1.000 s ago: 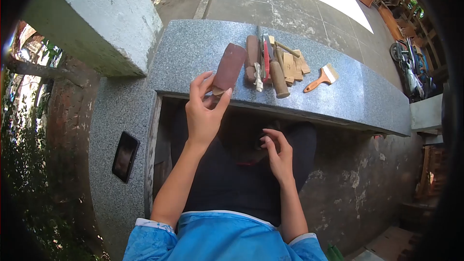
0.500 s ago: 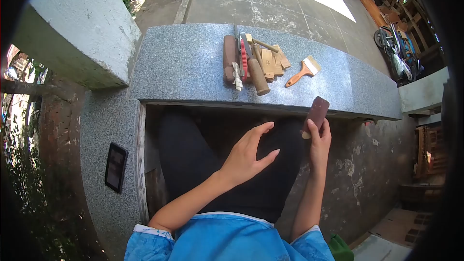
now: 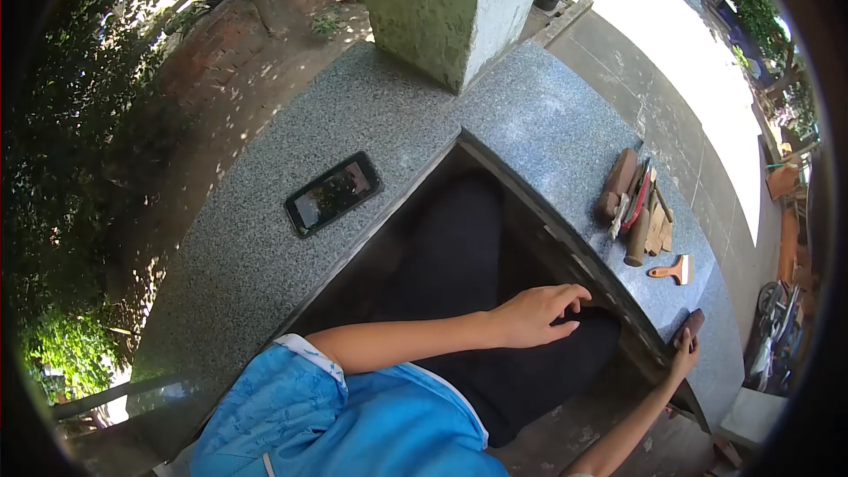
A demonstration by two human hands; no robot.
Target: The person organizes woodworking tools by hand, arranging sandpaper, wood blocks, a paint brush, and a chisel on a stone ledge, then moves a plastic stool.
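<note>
My right hand (image 3: 680, 360) holds a dark brown sanding block (image 3: 691, 325) against the near edge of the granite ledge (image 3: 539, 132), at the lower right. My left hand (image 3: 539, 314) rests on my right thigh, on black trousers, fingers curled and holding nothing. Further along the ledge lies a cluster of wooden pieces and tools (image 3: 636, 212), with an orange-handled paintbrush (image 3: 673, 270) just beyond them. The sanding block sits a short way past the brush.
A black phone (image 3: 333, 193) lies face up on the granite surface to my left. A concrete pillar (image 3: 450, 0) stands at the ledge's corner. Plants and bare earth lie beyond the ledge at left; paved ground runs along the right.
My head has turned left, so the ledge now runs diagonally. My right hand carried the sanding block down to the ledge's edge. My left hand settled onto my thigh.
</note>
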